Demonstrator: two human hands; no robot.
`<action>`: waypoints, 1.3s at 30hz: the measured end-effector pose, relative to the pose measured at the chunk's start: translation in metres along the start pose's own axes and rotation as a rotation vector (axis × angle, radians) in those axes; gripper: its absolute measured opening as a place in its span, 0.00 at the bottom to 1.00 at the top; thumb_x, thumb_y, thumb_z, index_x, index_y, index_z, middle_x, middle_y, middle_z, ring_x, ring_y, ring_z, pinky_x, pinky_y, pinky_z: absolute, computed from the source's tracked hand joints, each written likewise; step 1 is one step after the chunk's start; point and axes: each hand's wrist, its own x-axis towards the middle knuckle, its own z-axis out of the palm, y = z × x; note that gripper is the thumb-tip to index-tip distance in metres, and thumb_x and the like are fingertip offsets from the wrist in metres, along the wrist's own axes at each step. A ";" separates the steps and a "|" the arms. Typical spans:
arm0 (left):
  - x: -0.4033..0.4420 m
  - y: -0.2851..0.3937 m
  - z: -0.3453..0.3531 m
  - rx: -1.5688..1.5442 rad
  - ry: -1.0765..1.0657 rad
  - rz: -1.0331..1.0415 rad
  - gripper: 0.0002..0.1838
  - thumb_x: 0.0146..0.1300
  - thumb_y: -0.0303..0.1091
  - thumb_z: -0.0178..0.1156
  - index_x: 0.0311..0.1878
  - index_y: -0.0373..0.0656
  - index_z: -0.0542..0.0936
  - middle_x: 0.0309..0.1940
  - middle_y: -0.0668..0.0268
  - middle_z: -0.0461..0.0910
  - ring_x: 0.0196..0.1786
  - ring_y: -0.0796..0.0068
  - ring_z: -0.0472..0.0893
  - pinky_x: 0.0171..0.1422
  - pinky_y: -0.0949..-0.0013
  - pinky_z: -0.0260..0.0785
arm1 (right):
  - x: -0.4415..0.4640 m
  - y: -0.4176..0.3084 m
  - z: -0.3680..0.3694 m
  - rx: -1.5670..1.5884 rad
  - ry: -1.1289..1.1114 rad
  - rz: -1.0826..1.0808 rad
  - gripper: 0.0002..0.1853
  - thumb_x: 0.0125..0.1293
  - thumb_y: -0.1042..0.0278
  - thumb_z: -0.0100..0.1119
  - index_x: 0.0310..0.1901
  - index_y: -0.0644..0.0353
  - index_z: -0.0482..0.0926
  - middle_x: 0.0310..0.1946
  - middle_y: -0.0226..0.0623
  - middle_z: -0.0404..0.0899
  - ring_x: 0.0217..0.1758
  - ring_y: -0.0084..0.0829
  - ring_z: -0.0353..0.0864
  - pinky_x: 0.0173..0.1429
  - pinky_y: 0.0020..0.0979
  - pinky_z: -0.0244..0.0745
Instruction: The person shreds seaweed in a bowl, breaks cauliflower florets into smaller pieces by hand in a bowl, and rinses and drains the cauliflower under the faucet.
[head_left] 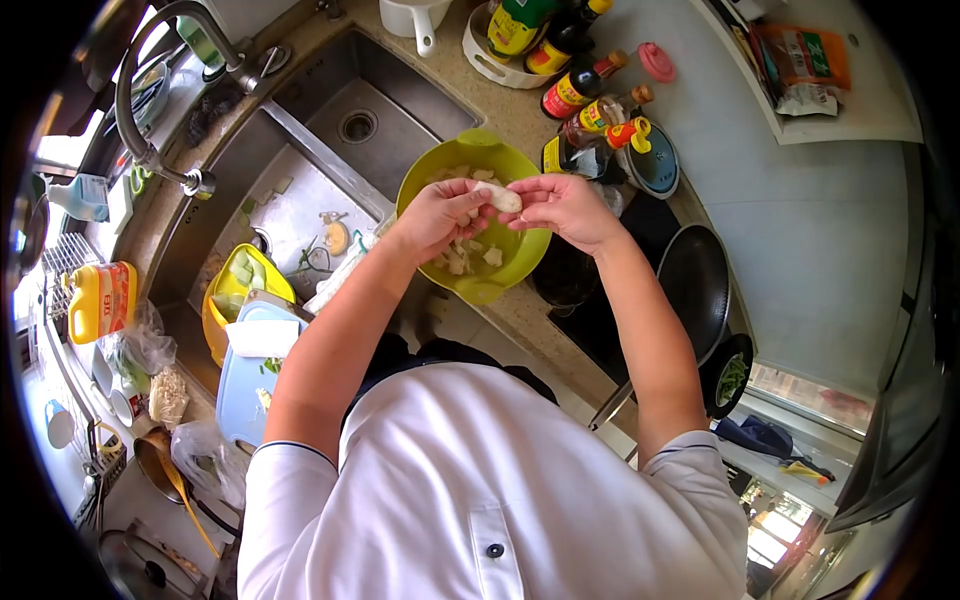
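Observation:
A large yellow-green bowl point(508, 262) stands at the counter edge beside the sink, with pale white pieces point(458, 256) in its lower part. Over it, my left hand point(447, 215) and my right hand point(568, 212) meet around a whitish, oblong piece of food point(503, 199). The fingers of my left hand are closed on its left end. My right thumb and fingertips pinch its right side. What kind of food it is, I cannot tell.
A double sink point(350, 150) with a tall faucet point(150, 160) lies left of the bowl. Sauce bottles point(570, 90) stand behind it to the right. A yellow basin point(265, 275), a blue cutting board point(250, 375) and a black pan point(693, 290) flank my arms.

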 end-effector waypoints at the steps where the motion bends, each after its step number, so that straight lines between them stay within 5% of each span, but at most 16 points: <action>1: 0.000 0.000 0.001 -0.030 0.014 0.002 0.07 0.70 0.37 0.61 0.45 0.45 0.81 0.34 0.72 0.81 0.34 0.82 0.79 0.36 0.78 0.68 | -0.001 0.000 0.001 -0.001 -0.001 0.001 0.18 0.64 0.83 0.56 0.56 0.73 0.75 0.48 0.46 0.82 0.48 0.36 0.86 0.55 0.33 0.82; 18: 0.002 -0.011 0.002 -0.087 -0.085 0.057 0.07 0.66 0.34 0.65 0.46 0.47 0.81 0.38 0.73 0.84 0.35 0.84 0.79 0.37 0.80 0.67 | 0.006 0.000 0.014 -0.028 0.117 -0.095 0.09 0.60 0.79 0.66 0.42 0.70 0.81 0.35 0.39 0.84 0.36 0.26 0.85 0.42 0.25 0.81; 39: -0.001 -0.017 0.006 -0.083 -0.009 0.063 0.09 0.65 0.25 0.63 0.48 0.42 0.80 0.38 0.69 0.82 0.37 0.82 0.79 0.39 0.78 0.69 | 0.013 0.008 0.020 -0.136 0.206 -0.058 0.04 0.60 0.78 0.62 0.37 0.68 0.81 0.32 0.35 0.82 0.33 0.24 0.83 0.39 0.25 0.80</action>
